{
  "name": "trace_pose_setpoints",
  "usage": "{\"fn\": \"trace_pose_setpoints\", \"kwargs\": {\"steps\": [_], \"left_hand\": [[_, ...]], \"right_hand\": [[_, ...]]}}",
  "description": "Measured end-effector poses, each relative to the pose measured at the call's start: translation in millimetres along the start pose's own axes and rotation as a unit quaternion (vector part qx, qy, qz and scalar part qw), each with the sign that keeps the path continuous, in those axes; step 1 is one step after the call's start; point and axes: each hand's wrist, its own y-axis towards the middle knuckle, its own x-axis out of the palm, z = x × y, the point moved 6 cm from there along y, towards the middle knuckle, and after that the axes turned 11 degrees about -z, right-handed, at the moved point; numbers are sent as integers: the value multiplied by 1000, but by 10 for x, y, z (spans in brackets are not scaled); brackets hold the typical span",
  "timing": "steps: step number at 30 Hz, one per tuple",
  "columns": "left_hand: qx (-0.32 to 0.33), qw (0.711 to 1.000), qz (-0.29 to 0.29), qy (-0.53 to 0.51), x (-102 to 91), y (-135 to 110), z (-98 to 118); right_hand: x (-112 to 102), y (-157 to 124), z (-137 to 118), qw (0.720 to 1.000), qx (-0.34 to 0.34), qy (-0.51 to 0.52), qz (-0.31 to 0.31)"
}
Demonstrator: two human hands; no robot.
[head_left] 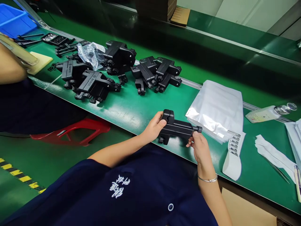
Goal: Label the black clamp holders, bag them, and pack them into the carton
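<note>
A black plastic bracket part (176,128) is held just above the near edge of the green bench (131,110). My left hand (154,127) grips its left end, thumb on top. At the part's right end, my right hand (198,147) pinches the knobbed tip with fingers closed. A thin bracelet sits on that right wrist. To the right of the part lies a stack of silvery plastic bags (217,110), untouched.
Several more black bracket parts (94,83) (155,73) lie in heaps at the far left with a crumpled clear bag (90,55). A label strip (234,147), white cloth (272,153), a small bottle (265,113) and tweezers (279,171) lie right. Another person's arm (10,67) shows at left. A red stool (72,131) stands below.
</note>
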Motion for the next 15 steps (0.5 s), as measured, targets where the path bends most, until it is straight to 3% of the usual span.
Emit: {"fn": "trace_pose_setpoints", "kwargs": {"steps": [5,8,11,15], "left_hand": [[-43,997,11,-62,-20,26,-117],[-52,995,19,-87,-24,27,-146],[-39,996,4,-75,-3,30,-105],[-41,996,-6,-76,25,49,-99]], "right_hand": [[31,-8,-79,998,-43,27,-36],[10,12,-99,994,-101,17,-21],[-49,26,-104,988,-145,-50,33],[-74,13,-110,970,-140,-181,78]]}}
